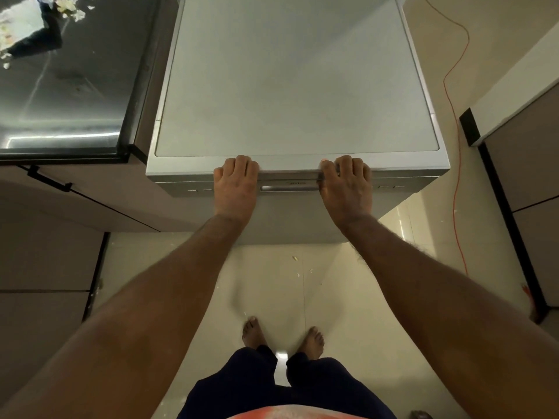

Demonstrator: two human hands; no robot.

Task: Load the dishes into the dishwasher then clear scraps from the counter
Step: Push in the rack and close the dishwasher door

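My left hand (236, 184) and right hand (344, 184) both grip the dishwasher (296, 80) at its front top edge, fingers curled over the lip; scraps (71, 9) lie on the dark surface (75, 95) left of it; I stand barefoot on the floor (332, 282).

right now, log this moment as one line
left hand grips dishwasher top front edge | right hand same | dishwasher looks shut | scraps on counter

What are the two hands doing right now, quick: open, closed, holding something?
Left hand: closed, fingers curled over the front top edge of the dishwasher, gripping it.
Right hand: closed, gripping the same edge further right.
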